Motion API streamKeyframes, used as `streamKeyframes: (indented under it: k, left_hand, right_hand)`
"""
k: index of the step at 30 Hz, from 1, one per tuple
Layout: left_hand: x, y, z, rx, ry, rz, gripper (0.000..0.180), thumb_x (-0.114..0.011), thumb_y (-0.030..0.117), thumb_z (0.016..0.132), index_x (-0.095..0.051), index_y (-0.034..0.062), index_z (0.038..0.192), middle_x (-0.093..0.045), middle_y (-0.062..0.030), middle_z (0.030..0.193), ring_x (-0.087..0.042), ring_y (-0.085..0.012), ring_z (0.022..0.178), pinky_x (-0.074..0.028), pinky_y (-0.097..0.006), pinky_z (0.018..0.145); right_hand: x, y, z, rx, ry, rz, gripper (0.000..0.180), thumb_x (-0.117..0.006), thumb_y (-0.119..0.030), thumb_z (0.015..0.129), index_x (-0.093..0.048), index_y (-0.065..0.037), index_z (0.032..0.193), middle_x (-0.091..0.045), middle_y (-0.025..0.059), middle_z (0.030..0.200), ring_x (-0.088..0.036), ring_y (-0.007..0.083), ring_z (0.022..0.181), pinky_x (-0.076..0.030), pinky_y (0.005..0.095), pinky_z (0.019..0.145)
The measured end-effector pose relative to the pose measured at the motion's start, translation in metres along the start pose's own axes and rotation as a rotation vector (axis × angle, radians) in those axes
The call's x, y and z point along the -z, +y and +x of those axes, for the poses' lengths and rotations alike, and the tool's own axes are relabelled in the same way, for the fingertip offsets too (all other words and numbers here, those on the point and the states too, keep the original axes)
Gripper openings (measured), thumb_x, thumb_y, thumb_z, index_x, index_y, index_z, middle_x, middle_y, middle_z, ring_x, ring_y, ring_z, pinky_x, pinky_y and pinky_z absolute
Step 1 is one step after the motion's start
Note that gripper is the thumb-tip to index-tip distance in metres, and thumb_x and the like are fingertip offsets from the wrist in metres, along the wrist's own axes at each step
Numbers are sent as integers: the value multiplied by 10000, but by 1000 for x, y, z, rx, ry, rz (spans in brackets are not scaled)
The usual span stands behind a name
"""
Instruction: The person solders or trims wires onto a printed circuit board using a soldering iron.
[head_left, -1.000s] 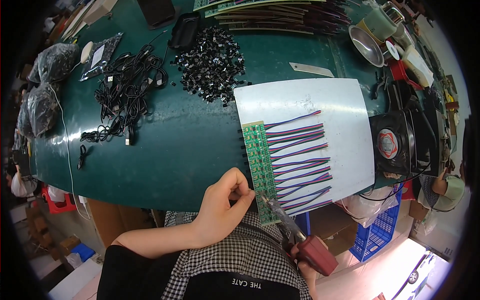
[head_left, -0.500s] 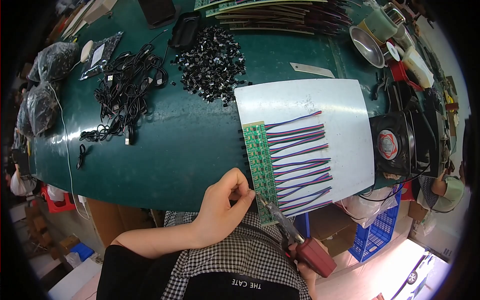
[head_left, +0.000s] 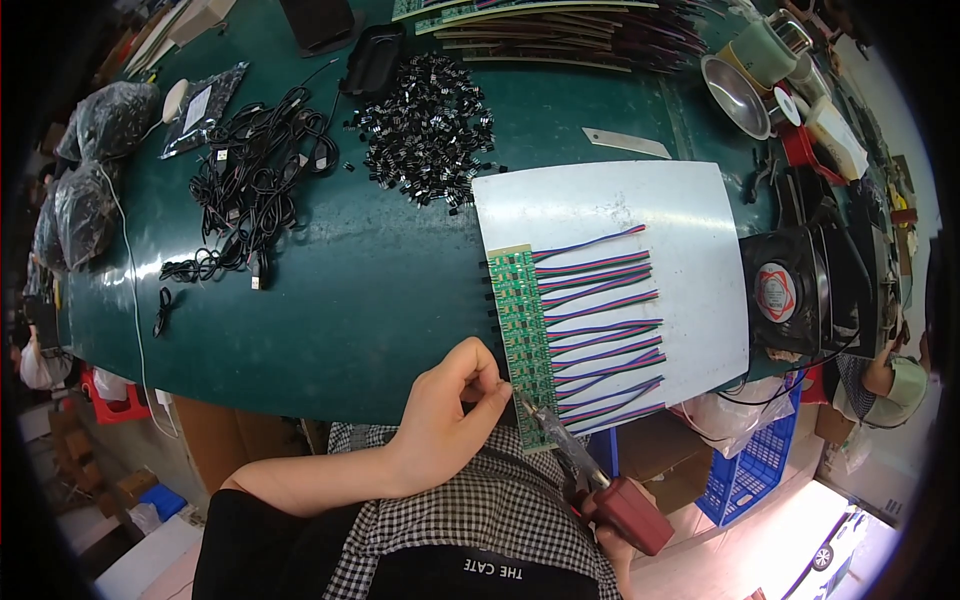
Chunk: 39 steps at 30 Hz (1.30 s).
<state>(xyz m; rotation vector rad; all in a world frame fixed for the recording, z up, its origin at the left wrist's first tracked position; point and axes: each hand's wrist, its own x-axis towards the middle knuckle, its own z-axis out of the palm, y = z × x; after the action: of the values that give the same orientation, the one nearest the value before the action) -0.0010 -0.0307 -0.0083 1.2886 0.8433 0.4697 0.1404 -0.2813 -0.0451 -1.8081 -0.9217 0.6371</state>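
Note:
A long green circuit board panel (head_left: 519,312) lies along the left edge of a white sheet (head_left: 692,230), with thin multicoloured wires (head_left: 605,326) running rightward from it. My left hand (head_left: 452,418) is closed in a pinch at the panel's left edge, near its lower part; whatever sits between the fingertips is too small to make out. Held in my right hand (head_left: 613,545) is a soldering iron (head_left: 630,512) with a dark red handle. Its tip meets the panel close to my left fingertips. The handle hides most of my right fingers.
Small black components (head_left: 425,130) form a pile behind the panel. Tangled black cables (head_left: 255,180) lie left of it. A flat metal blade (head_left: 626,142), a metal bowl (head_left: 735,97) and a black fan (head_left: 785,290) are rightward. More wired boards (head_left: 560,35) are stacked at the back.
Both hands and the soldering iron hold nearly the same place. The whole picture has shifted very slightly; nothing is taken up or let go.

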Motion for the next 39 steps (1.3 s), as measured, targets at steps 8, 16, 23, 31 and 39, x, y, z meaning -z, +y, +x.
streamKeyframes:
  k: [8,16,23,31,39]
  left_hand:
    - [5,3,-1,53,-28,22,189,-539,-40,850,-377,48,809,-485,-18,790,-519,-70,705,-451,-221,646]
    - [3,10,-1,63,-47,79,138,-553,-26,849,-421,12,856,-504,-42,784,-545,-82,728,-484,-238,675]
    - [47,24,28,-78,151,482,243,-554,15,835,-471,25,1062,-629,-65,748,-606,-100,705,-477,-257,609]
    - [156,30,119,-318,460,993,183,-678,40,713,-608,-27,868,-586,-108,686,-567,-191,622,-443,-305,590]
    - [146,49,138,-296,184,1542,94,-580,10,705,-510,-51,725,-583,-212,724,-570,-392,698,-457,-408,626]
  right_hand:
    - [-6,-33,14,-301,108,542,796,-686,-638,649,-491,64,971,-579,102,781,-462,144,414,-396,261,473]
    - [8,3,-1,-183,65,929,764,-717,-383,761,-303,-103,1339,-524,154,1115,-543,211,702,-484,399,564]
    - [5,-5,7,-174,104,905,788,-730,-377,747,-304,-76,1338,-539,168,1091,-538,194,666,-471,290,550]
    - [-4,-6,9,-119,298,647,713,-678,-502,744,-392,20,1138,-515,144,959,-476,152,464,-381,238,420]
    - [-10,-19,12,-109,245,659,689,-690,-508,736,-422,31,1070,-520,127,949,-483,155,473,-374,226,423]
